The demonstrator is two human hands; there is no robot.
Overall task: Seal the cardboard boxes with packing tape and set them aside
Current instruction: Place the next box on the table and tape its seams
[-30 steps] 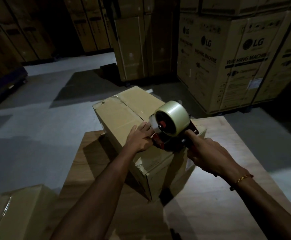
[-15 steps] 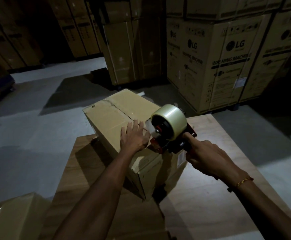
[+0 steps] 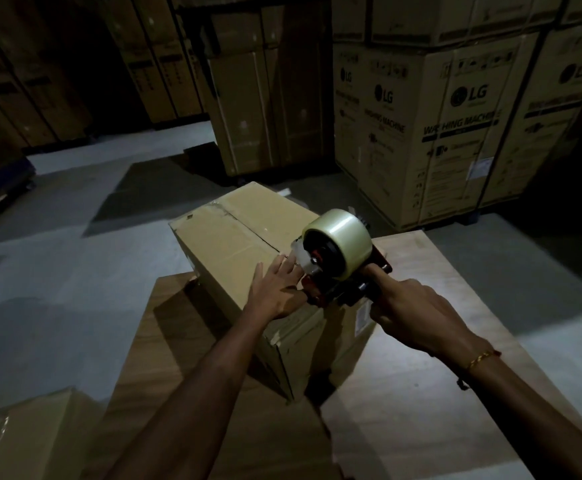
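A plain cardboard box (image 3: 234,237) stands on a wooden table (image 3: 421,393), its two top flaps meeting in a centre seam. My left hand (image 3: 275,289) lies flat on the near part of the box top, fingers straight beside the seam. My right hand (image 3: 411,313) grips the handle of a red tape dispenser (image 3: 338,258) that carries a roll of clear tape. The dispenser's front end sits on the box top at the seam, just right of my left fingers.
A second taped cardboard box (image 3: 16,441) lies at the lower left, beside the table. Tall stacks of LG washing machine cartons (image 3: 456,133) stand behind at the right, more cartons (image 3: 258,109) at the back. Grey floor (image 3: 57,254) stretches to the left.
My left hand has gone from curled at the dispenser's tip to flat on the box top. The dispenser has stayed over the near part of the seam; the camera view shifted.
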